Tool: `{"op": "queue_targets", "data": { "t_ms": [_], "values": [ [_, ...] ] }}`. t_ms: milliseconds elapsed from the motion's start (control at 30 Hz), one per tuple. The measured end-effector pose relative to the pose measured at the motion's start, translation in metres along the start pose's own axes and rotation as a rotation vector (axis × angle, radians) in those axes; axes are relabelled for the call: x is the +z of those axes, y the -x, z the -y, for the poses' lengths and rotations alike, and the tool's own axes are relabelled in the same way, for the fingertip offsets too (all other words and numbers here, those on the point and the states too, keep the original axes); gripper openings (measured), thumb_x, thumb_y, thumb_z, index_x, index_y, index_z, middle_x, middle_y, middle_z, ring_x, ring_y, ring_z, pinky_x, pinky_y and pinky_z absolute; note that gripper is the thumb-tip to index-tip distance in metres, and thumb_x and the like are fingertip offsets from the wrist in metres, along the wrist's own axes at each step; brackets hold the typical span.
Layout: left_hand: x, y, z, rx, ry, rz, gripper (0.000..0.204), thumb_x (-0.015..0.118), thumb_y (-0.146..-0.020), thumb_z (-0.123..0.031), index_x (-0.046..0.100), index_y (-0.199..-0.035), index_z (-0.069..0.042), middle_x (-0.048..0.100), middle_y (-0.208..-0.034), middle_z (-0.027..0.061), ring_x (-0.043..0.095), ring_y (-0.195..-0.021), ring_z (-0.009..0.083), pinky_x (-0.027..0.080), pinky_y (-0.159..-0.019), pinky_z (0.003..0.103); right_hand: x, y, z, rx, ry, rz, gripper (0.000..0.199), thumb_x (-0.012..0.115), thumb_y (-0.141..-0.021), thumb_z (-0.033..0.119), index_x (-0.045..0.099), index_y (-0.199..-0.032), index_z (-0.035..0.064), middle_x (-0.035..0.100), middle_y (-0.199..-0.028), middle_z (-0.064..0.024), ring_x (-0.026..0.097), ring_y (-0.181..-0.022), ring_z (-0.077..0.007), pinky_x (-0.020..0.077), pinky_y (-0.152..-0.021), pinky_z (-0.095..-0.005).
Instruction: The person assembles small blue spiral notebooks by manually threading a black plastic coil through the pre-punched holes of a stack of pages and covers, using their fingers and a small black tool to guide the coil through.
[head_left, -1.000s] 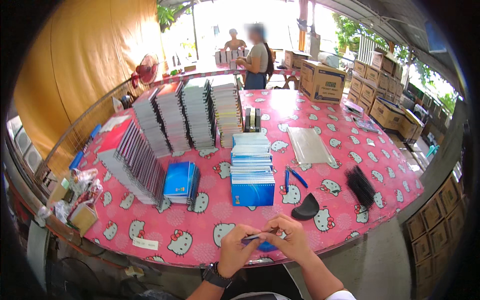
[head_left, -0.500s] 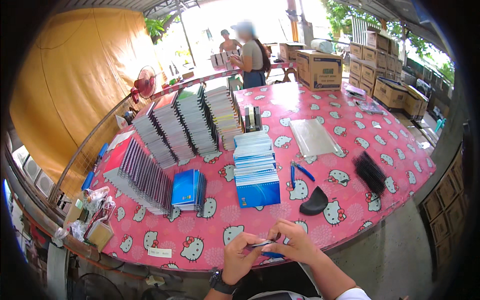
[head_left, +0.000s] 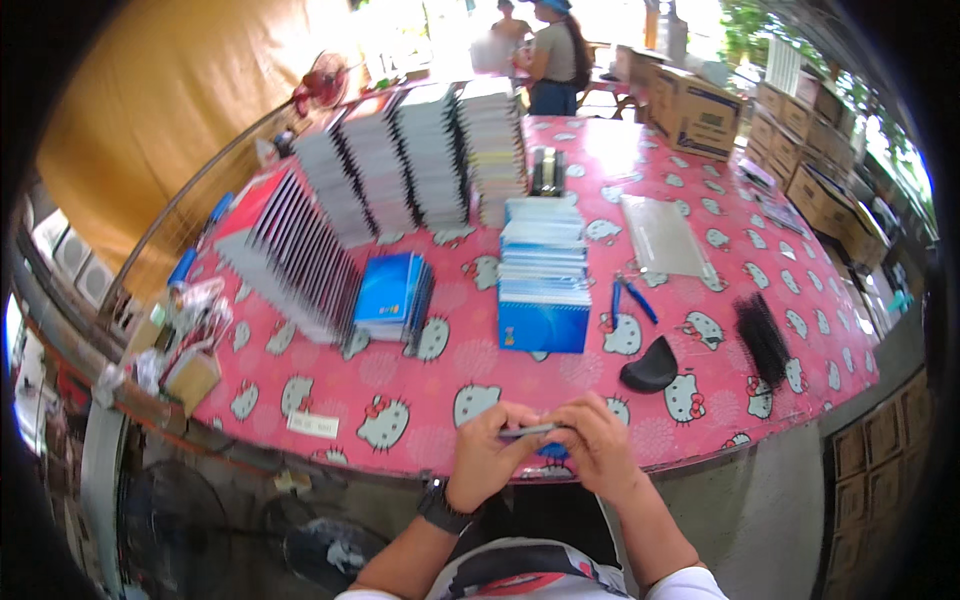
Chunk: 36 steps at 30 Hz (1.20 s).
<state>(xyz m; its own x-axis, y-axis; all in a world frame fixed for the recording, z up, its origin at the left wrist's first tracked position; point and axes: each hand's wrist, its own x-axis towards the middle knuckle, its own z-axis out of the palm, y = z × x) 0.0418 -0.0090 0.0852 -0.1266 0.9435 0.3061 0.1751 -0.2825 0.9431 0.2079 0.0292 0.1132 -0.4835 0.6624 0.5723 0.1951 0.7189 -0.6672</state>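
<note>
L hand [head_left: 487, 457] & R hand [head_left: 598, 447] hold 1 notebk [head_left: 553, 452], 1 pliers [head_left: 641, 299] beyond.

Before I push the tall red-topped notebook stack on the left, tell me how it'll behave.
The red-topped notebook stack may topple, being piled so high. It is probably heavy, being so thickly layered. The coils crowding one side might snag.

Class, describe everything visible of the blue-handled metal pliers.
The blue-handled metal pliers lie on the pink cat-patterned tabletop, right of a row of blue-covered notebooks. Two plastic-looking handles spread in a V toward the near edge; the small greyish head points away, its tip blurred. Only the tabletop touches them.
</note>
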Motion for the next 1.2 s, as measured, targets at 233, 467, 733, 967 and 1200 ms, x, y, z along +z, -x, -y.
{"op": "queue_targets", "data": {
  "t_ms": [233, 467, 733, 967, 1200],
  "values": [
    [-0.059, -0.043, 0.004, 0.088, 0.226, -0.458, 0.025, 0.062, -0.091, -0.023, 0.048, -0.104, -0.007, 0.052, -0.089, 0.001, 0.048, -0.076, 0.0079, 0.041, -0.062, 0.022, -0.017, -0.001, -0.014, 0.192, -0.077, -0.374, 0.04, 0.067, -0.083, 0.017, 0.054, -0.117, 0.0008, 0.06, -0.108, -0.0127, 0.056, -0.099, -0.0239, 0.0433, -0.085, -0.0343],
    [-0.172, -0.154, -0.019, 0.429, -0.419, -0.68, 0.018, 0.051, -0.092, -0.018, 0.056, -0.098, -0.002, 0.06, -0.092, 0.0082, 0.057, -0.081, 0.0191, 0.045, -0.069, 0.033, -0.039, 0.051, -0.075, 0.333, 0.114, -0.354, 0.018, 0.063, -0.085, 0.007, 0.06, -0.101, 0.0007, 0.061, -0.096, -0.0072, 0.057, -0.082, -0.0144, 0.0459, -0.072, -0.026],
    [-0.173, -0.243, 0.064, 0.222, -1.47, -0.003, 0.02, 0.049, -0.088, -0.023, 0.063, -0.101, -0.013, 0.061, -0.108, 0.0112, 0.054, -0.104, 0.0286, 0.037, -0.089, 0.053, -0.028, 0.072, -0.098, 0.478, -0.063, -0.579, 0.013, 0.059, -0.087, 0.004, 0.06, -0.099, 0.0028, 0.058, -0.088, -0.0009, 0.053, -0.078, -0.0074, 0.0433, -0.07, -0.0216],
    [-0.174, -0.235, 0.089, -0.213, -1.259, -0.217, 0.092, 0.068, -0.067, -0.06, 0.037, -0.138, -0.011, 0.041, -0.136, 0.0218, 0.042, -0.121, 0.041, 0.031, -0.103, 0.05, -0.03, 0.071, -0.097, 0.507, -0.147, -0.535, 0.013, 0.06, -0.087, 0.005, 0.06, -0.099, 0.0031, 0.057, -0.087, 0.0009, 0.051, -0.077, -0.0051, 0.0414, -0.069, -0.0199],
    [-0.162, -0.234, 0.07, -0.505, -1.106, -0.036, 0.127, 0.081, -0.049, -0.043, 0.006, -0.148, -0.016, 0.022, -0.147, 0.025, 0.033, -0.128, 0.0499, 0.037, -0.1, 0.055, -0.035, 0.074, -0.099, 0.561, -0.207, -0.534, 0.015, 0.059, -0.086, 0.001, 0.059, -0.101, 0.0021, 0.058, -0.088, 0.0002, 0.051, -0.077, -0.0049, 0.041, -0.068, -0.019]
  ]
}}
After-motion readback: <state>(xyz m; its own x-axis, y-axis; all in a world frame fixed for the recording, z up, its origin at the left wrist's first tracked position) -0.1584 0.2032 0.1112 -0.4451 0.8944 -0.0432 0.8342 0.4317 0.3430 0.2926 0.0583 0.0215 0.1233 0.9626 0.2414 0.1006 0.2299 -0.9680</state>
